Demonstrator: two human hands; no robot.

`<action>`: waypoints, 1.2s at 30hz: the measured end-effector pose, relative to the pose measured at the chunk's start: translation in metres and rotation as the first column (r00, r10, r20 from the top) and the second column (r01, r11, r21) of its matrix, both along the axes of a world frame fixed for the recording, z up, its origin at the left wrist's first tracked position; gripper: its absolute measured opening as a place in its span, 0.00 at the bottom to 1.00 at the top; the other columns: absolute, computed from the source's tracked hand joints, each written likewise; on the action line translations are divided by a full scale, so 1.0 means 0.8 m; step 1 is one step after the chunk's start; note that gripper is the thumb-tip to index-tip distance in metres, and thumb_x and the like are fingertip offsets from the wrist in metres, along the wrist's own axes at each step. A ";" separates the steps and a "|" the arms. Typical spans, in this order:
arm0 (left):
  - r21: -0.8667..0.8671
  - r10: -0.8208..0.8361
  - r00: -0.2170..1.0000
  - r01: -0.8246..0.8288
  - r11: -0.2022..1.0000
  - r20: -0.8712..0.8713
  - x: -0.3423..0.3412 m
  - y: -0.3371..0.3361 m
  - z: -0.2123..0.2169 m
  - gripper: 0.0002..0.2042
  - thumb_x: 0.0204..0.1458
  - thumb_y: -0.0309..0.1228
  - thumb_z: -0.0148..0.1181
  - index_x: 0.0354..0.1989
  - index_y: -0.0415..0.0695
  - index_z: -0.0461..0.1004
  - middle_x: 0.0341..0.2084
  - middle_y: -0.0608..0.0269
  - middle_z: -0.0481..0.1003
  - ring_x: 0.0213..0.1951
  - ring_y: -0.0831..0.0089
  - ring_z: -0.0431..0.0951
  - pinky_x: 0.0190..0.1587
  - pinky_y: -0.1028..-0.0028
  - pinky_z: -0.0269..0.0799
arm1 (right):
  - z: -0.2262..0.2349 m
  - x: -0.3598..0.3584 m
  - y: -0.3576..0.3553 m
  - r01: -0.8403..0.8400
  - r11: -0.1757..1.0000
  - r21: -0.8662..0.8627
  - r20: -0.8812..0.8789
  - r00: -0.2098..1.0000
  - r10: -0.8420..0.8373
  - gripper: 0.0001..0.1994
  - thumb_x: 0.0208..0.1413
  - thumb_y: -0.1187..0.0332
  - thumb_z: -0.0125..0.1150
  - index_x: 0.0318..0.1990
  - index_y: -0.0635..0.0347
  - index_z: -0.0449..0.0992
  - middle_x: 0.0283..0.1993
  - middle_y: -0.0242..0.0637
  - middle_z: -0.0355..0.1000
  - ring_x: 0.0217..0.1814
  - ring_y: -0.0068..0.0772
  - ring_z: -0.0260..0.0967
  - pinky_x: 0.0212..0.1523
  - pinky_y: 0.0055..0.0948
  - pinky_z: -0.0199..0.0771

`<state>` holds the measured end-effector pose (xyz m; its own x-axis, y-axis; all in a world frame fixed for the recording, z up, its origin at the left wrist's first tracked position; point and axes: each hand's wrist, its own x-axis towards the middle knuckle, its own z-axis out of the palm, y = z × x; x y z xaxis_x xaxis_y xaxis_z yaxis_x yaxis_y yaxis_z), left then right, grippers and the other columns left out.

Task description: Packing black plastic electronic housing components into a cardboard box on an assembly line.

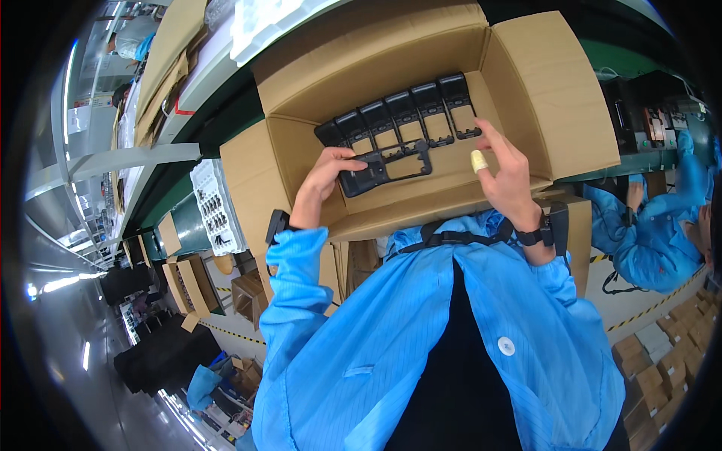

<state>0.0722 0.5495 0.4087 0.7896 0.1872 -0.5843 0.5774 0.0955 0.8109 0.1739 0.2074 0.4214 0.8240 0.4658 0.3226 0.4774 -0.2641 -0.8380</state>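
Observation:
My left hand [326, 174] pinches one end of a black plastic frame [366, 177], which has a solid block at that end and a rectangular opening at the other. It is held over the open cardboard box [376, 56]. Inside, several similar black frames [429, 100] stand side by side in a slanting row. My right hand [509, 171] is over the box's right side, thumb and fingers apart. Its index fingertip is close to the lower end of the rightmost frame; whether they touch I cannot tell. A pale yellow finger cot [478, 161] covers the thumb tip.
Box flaps fold outward at left [252, 184] and right [575, 98]. Left of the box lies a white tray [214, 207] with small dark parts. A grey metal beam [162, 154] juts in from the shelving. At far right, a co-worker in a blue smock [658, 252] works beside the bench.

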 end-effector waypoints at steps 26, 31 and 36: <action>0.606 0.105 0.727 0.473 0.640 -0.679 -0.044 0.087 -0.200 0.22 0.41 0.35 0.69 0.45 0.38 0.80 0.41 0.45 0.81 0.41 0.46 0.83 0.42 0.55 0.78 | -0.297 0.212 -0.262 0.748 0.617 -0.246 -0.002 0.636 -0.772 0.21 0.45 0.69 0.65 0.50 0.63 0.78 0.37 0.53 0.79 0.41 0.58 0.78 0.44 0.46 0.79; 0.768 -0.188 0.835 0.550 0.329 -0.518 0.019 0.011 -0.140 0.21 0.45 0.37 0.67 0.46 0.37 0.82 0.44 0.38 0.81 0.44 0.48 0.84 0.50 0.60 0.78 | -0.288 0.221 -0.246 0.442 0.564 -0.698 -0.027 0.770 -0.637 0.19 0.54 0.56 0.62 0.45 0.63 0.78 0.39 0.54 0.79 0.46 0.61 0.77 0.47 0.52 0.80; 0.695 -0.426 0.894 0.396 0.600 -0.140 0.068 -0.100 -0.063 0.11 0.51 0.25 0.63 0.42 0.32 0.79 0.32 0.52 0.83 0.37 0.69 0.84 0.44 0.70 0.77 | -0.334 0.168 -0.254 0.566 0.536 -0.627 0.078 0.729 -0.680 0.13 0.55 0.58 0.61 0.33 0.60 0.80 0.36 0.50 0.80 0.42 0.57 0.79 0.40 0.52 0.79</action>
